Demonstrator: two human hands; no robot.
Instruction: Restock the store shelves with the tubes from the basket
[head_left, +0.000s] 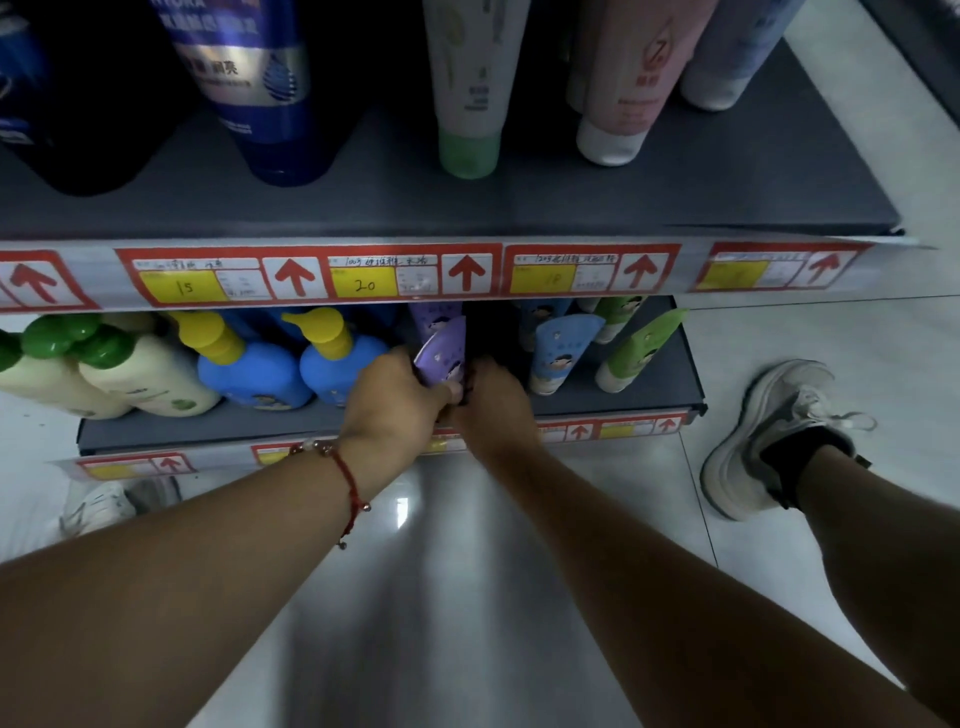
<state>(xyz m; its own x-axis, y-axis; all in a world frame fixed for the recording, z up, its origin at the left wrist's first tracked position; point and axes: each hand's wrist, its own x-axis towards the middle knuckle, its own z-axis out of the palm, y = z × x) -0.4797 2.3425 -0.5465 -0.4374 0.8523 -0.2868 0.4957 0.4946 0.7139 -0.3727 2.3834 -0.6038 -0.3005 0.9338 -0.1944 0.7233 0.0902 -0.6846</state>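
Note:
A purple tube (442, 352) stands cap-down on the lower grey shelf (644, 400), with another purple tube behind it. My left hand (392, 400) grips its lower part from the left. My right hand (493, 400) holds it from the right; the fingers of both hands meet at the tube's base. To the right on the same shelf stand a blue tube (558, 353) and a green tube (636, 348). No basket is in view.
Blue pump bottles with yellow tops (332, 364) and cream bottles with green tops (140, 374) stand left of my hands. The upper shelf (727, 197) carries large tubes and juts out above. My white shoes (769, 441) are on the glossy tile floor.

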